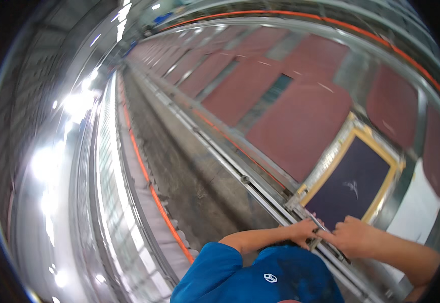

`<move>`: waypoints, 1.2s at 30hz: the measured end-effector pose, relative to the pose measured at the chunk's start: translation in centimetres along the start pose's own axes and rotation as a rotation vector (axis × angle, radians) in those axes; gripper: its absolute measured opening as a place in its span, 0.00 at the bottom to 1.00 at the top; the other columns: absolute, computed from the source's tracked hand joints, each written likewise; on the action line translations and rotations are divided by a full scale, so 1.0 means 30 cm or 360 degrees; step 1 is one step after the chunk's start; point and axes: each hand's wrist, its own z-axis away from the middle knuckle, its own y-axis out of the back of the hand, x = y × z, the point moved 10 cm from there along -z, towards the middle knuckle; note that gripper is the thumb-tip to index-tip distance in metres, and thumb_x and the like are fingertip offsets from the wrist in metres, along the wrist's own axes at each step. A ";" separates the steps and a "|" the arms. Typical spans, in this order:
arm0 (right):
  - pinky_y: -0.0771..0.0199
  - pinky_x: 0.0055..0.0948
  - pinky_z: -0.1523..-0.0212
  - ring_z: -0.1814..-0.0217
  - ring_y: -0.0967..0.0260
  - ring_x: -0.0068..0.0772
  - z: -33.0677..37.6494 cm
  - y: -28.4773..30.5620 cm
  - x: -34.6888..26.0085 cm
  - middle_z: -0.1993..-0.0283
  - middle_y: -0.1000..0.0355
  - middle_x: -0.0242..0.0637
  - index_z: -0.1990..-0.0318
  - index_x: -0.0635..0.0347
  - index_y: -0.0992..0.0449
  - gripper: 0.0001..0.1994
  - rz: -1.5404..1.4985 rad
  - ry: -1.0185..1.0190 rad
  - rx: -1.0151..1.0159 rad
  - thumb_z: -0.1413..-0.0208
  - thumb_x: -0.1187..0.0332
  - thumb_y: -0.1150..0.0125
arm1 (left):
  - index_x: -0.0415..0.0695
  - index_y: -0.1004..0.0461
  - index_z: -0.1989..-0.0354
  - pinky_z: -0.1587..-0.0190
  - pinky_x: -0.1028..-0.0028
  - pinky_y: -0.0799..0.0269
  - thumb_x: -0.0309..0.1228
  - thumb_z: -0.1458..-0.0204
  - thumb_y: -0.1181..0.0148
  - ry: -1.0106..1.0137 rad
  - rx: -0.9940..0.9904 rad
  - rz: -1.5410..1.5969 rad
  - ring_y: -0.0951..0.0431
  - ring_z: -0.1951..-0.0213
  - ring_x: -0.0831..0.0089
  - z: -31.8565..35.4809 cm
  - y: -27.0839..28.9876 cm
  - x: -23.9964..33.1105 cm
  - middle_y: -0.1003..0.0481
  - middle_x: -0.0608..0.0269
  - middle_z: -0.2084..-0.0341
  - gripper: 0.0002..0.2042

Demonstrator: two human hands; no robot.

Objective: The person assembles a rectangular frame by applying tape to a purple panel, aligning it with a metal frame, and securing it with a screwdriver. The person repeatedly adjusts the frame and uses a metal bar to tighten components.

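A screen-printing frame (376,146) with yellow tape round its border lies tilted across the long table at the lower right. Its dark purple mesh (364,169) bears a small pale mark. Just past its near edge, by the metal rail, my left hand (302,232) has its fingers curled in at a small fitting. My right hand (356,237) meets it from the other side, fingers bent and a digit reaching toward the left one. A thin metal rod and a bit of pink show between them. What either hand grips is mostly hidden.
Maroon fabric panels (301,126) lie in rows along the table. A white sheet (414,214) is right of the frame. The metal rail (268,203) and an orange line (220,132) edge the table. Left of the concrete aisle (205,187), another long table has an orange edge line (144,166).
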 end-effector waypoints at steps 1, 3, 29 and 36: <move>0.33 0.35 0.55 0.54 0.27 0.33 0.005 -0.001 -0.035 0.63 0.24 0.29 0.38 0.49 0.32 0.25 0.0110 0.0056 -0.0101 0.45 0.69 0.45 | 0.52 0.23 0.42 0.28 0.35 0.62 0.50 0.73 0.19 0.0102 -0.0117 0.0074 0.41 0.33 0.40 -0.008 -0.052 -0.001 0.38 0.43 0.36 0.42; 0.34 0.35 0.46 0.43 0.30 0.33 -0.043 0.102 -0.083 0.54 0.26 0.29 0.44 0.51 0.26 0.21 0.0544 0.0321 0.0105 0.47 0.65 0.40 | 0.50 0.18 0.51 0.29 0.32 0.64 0.56 0.70 0.24 -0.0033 0.0064 0.0004 0.43 0.32 0.41 0.004 -0.017 0.009 0.37 0.40 0.39 0.35; 0.35 0.40 0.40 0.39 0.34 0.38 -0.045 -0.156 0.156 0.45 0.30 0.41 0.67 0.58 0.16 0.11 -0.1593 -0.0448 0.0270 0.45 0.59 0.29 | 0.61 0.17 0.50 0.29 0.32 0.64 0.52 0.64 0.31 -0.0011 -0.0096 -0.0153 0.43 0.31 0.45 -0.050 -0.059 -0.005 0.36 0.43 0.36 0.28; 0.40 0.39 0.33 0.26 0.47 0.37 -0.039 -0.219 0.115 0.29 0.42 0.40 0.71 0.64 0.19 0.12 -0.2485 -0.0585 0.0675 0.38 0.65 0.35 | 0.59 0.16 0.52 0.29 0.33 0.59 0.52 0.68 0.28 -0.0030 -0.0063 -0.0157 0.40 0.33 0.46 -0.060 -0.068 -0.014 0.36 0.44 0.37 0.29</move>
